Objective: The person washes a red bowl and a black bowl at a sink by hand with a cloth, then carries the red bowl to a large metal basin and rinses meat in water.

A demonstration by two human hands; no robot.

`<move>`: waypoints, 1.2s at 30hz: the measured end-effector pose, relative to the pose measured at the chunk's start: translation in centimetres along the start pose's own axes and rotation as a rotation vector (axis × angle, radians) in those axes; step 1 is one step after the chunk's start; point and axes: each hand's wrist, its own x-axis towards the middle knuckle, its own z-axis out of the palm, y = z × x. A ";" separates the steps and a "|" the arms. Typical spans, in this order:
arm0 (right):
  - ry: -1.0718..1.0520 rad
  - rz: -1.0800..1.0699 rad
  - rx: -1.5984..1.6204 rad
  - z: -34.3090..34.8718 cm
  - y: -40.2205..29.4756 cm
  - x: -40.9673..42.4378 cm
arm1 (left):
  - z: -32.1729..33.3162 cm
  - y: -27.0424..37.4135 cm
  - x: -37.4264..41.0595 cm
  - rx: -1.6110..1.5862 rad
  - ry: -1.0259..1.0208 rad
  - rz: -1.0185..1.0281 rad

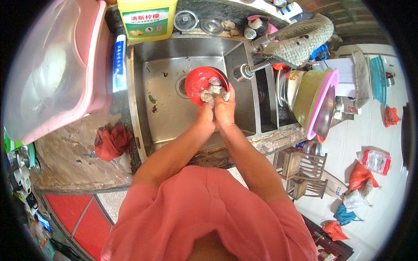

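Note:
Over the stainless steel sink (169,122), a red bowl (196,80) with a dark outer side is tilted, its inside towards the camera. My right hand (227,107) grips the bowl's near right edge. Crumpled, shiny, translucent grey material (215,88), perhaps plastic film, lies in the bowl and reaches down to my hands. My left hand (205,114) is closed at the lower end of this material, right beside my right hand. The metal faucet head (243,72) hangs at the right, apart from the bowl. Green and brown scraps (152,99) lie on the sink floor.
A pink bin with a clear lid (49,71) and a crumpled red bag (112,142) are on the left counter. A yellow jug (148,19) and drain strainers (185,21) line the sink's back edge. Stacked baskets (305,94) stand right of the sink; wooden chairs (303,166) are lower right.

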 end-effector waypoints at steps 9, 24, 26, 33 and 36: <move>-0.203 -0.484 -0.537 -3.2 -5.6 2.7 | 1.4 12.7 -1.5 1.539 -0.283 1.155; -0.416 -0.085 0.157 -3.8 3.3 0.7 | 3.8 13.6 -7.3 1.453 -0.520 1.835; -0.441 -0.274 -0.474 -5.5 1.9 -0.5 | 3.3 14.8 -7.9 1.460 -0.490 1.849; -0.504 0.342 -0.105 -6.9 -8.3 -0.9 | -1.3 16.8 -10.6 1.190 -0.200 1.424; -0.460 0.263 0.025 -7.6 -11.0 -0.4 | -5.8 17.3 -11.6 0.775 -0.056 0.964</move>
